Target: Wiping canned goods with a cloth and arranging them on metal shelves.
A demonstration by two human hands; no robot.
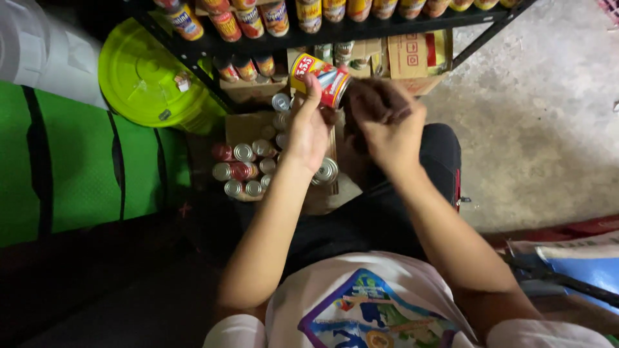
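Can: red and yellow tin, held up in front of the person, just beyond the left palm and just left of the right hand.
Left hand: fingers clamped round the can's side, thumb up along its near wall.
Right hand: closed on a dark brown cloth, pressed against the can's right end; touching it.
Axis: can lies tilted, long axis running from upper left to lower right, its lower end toward the right hand and cloth.
Nearer hand: left hand bears the can; right only meets its end.
Below the hands: an open carton of tins, tops silver and red, left of and under the left wrist.
Left of the left hand: lime green lid, well apart.
Beyond the hands: black shelf with a row of cans; brown boxes under it, just past the can.
Right of the right hand: bare concrete floor.
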